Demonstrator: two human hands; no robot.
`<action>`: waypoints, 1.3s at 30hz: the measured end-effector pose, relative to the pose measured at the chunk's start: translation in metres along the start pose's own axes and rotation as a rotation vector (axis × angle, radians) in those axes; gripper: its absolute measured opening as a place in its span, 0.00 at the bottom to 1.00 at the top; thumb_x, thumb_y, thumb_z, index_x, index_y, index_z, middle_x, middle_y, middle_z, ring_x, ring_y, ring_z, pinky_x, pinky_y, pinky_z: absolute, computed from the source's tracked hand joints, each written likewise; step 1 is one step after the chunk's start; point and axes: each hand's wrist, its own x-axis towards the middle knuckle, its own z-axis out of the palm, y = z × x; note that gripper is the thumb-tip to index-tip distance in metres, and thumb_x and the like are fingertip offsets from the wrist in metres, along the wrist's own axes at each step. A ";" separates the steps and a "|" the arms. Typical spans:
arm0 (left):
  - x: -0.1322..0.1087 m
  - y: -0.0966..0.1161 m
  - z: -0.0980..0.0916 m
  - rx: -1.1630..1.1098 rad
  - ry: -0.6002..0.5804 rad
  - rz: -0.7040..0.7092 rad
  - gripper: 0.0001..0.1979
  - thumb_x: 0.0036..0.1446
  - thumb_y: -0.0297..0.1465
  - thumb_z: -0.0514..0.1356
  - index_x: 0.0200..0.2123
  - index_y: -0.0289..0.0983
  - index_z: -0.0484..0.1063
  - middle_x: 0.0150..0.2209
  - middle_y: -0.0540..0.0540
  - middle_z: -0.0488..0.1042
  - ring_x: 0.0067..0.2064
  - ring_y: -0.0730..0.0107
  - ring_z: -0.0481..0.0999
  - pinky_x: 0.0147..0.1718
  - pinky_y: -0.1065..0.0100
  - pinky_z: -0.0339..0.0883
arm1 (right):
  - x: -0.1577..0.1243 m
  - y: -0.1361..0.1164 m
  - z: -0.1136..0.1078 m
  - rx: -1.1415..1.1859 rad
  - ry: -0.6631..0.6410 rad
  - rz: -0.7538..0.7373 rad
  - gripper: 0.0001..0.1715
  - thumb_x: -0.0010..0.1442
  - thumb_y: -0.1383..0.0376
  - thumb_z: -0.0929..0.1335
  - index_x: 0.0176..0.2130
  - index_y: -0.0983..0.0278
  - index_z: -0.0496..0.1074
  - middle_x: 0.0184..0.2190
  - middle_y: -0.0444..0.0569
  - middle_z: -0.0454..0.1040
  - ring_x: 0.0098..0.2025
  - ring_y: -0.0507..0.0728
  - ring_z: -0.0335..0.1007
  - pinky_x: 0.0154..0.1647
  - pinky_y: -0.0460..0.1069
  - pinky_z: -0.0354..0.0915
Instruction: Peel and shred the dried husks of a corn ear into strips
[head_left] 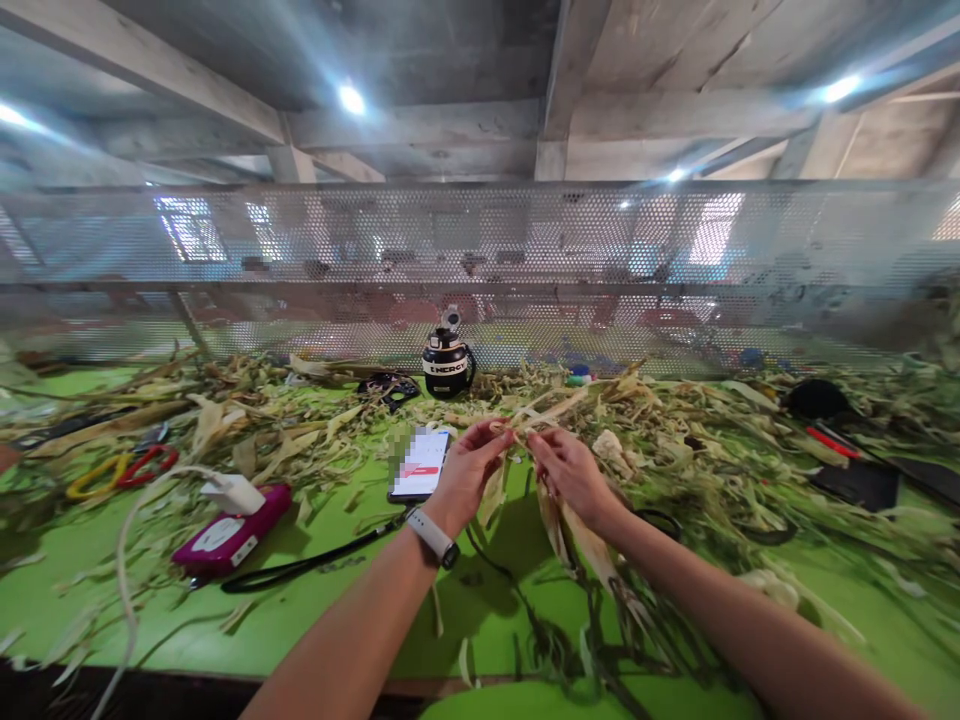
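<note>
Both hands meet above the middle of the green table (352,625), close together with fingertips pinched. My left hand (474,465), with a grey-banded watch (433,537) on its wrist, grips a pale dried corn husk strip (551,410). Opposite it, my right hand (571,472) is closed on husk strips as well. Longer husk pieces (592,550) hang below the right hand toward the table's front edge. What exactly lies between the fingertips is too small to make out. Left of the hands lies a phone (425,465) with a lit screen.
Loose husk scraps (750,430) cover much of the table. A black bottle (445,365) stands at the back before a perforated metal screen (360,240). On the left are a magenta power strip (232,530) with a white plug and scissors (150,465) with red and yellow handles.
</note>
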 end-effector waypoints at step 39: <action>0.005 0.012 -0.007 -0.001 0.041 0.010 0.11 0.33 0.26 0.71 0.25 0.34 0.76 0.26 0.50 0.75 0.23 0.82 0.68 0.21 0.79 0.60 | 0.028 -0.015 -0.083 -0.143 -0.691 0.342 0.18 0.44 0.55 0.73 0.28 0.66 0.69 0.14 0.36 0.63 0.13 0.44 0.53 0.13 0.41 0.50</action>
